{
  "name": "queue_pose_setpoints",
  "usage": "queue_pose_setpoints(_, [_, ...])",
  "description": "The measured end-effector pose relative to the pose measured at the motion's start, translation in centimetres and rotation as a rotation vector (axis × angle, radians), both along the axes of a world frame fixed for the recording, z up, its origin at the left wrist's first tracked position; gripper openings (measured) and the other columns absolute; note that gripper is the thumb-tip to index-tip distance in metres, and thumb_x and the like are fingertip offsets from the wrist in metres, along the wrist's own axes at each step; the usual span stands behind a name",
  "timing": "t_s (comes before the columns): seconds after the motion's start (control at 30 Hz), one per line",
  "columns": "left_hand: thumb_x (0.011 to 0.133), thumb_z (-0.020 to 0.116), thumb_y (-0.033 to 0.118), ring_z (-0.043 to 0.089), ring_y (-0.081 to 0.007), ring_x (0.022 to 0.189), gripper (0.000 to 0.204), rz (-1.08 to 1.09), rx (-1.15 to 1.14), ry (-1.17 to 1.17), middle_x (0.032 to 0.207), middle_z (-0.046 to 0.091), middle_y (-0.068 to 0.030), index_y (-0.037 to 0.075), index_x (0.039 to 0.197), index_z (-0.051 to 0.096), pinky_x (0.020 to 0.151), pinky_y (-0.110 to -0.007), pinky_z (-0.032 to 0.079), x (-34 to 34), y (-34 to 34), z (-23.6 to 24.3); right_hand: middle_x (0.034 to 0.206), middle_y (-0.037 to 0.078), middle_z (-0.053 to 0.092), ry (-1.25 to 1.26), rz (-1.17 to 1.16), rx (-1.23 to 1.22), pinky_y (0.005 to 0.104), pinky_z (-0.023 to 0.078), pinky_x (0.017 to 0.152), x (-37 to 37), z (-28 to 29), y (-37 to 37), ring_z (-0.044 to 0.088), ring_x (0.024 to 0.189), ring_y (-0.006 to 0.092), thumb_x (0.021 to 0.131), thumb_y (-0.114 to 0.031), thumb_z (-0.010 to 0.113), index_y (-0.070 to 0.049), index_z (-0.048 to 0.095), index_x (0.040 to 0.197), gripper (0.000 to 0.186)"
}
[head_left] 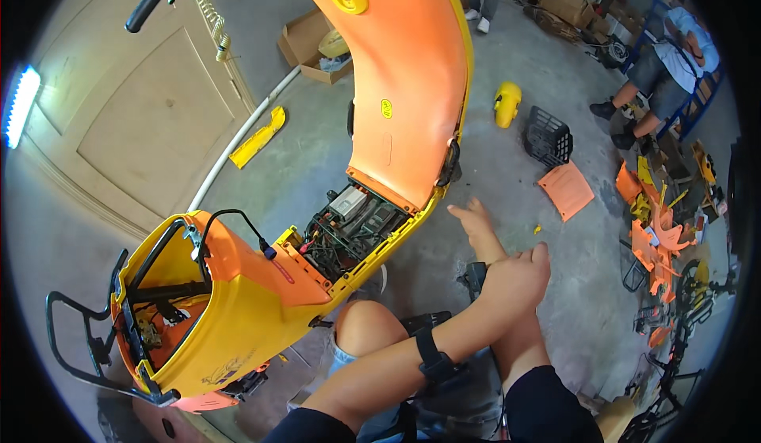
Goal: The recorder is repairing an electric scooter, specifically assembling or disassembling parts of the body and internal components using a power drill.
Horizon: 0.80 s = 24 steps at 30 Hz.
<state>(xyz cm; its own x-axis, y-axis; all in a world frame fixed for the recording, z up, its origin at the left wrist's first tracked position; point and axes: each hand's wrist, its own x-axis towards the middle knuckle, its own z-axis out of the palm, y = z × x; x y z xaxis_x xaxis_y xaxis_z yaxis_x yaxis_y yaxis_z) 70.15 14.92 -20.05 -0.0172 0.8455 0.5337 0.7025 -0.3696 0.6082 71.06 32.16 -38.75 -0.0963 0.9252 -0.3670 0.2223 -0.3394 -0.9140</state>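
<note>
My forearms cross in front of me. My left hand (519, 278) is closed round my right wrist, its fingers partly hidden. A small black device (473, 278) shows beside that wrist. My right hand (477, 227) reaches past it with fingers stretched out and nothing in them, close to the edge of a yellow and orange electric scooter (261, 316). The scooter's floor compartment (353, 225) lies uncovered, with dark wiring and a silvery box inside. A black strap with a device (434, 356) sits on my left forearm.
An orange panel (566, 191), a black basket (548, 135) and a yellow rounded part (507, 104) lie on the concrete floor. Loose scooter parts (658, 237) are heaped at the right. A person (670, 66) stands at the far right. A yellow strip (258, 138) lies beyond the scooter.
</note>
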Motion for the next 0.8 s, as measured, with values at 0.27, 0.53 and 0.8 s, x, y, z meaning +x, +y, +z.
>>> queue_pose_setpoints(0.27, [0.084,0.057,0.011,0.068,-0.0246,0.067,0.01,0.008,-0.103,0.044,0.071,0.065,-0.0103,0.004,0.087,0.052,0.058,-0.035,0.053,-3.2,2.5,-0.2,0.137,0.02,0.046,-0.051,-0.006,0.179,0.0365,0.039,0.103,-7.6,-5.5,2.5,0.047,0.126,0.027,0.079,-0.016,0.078,0.003,0.029,0.142,0.082])
queue_pose_setpoints(0.53, [0.088,0.056,0.016,0.067,-0.0216,0.06,0.013,0.022,-0.154,0.155,0.068,0.066,-0.0074,0.004,0.092,0.058,0.054,-0.034,0.053,-4.7,2.3,0.5,0.113,0.009,0.065,0.156,-0.208,0.263,0.0327,0.048,0.088,-9.4,-7.4,2.9,0.061,0.1,0.0194,0.074,0.001,0.077,-0.001,0.054,0.123,0.054])
queue_pose_setpoints(0.8, [0.084,0.058,0.017,0.067,-0.021,0.059,0.013,-0.011,-0.079,0.136,0.065,0.064,-0.0056,0.005,0.088,0.056,0.051,-0.033,0.052,-5.5,2.2,0.0,0.113,0.006,0.066,0.186,-0.19,0.272,0.0282,0.045,0.088,-8.7,-8.5,2.8,0.06,0.1,0.0135,0.08,0.002,0.071,0.0,0.058,0.124,0.046])
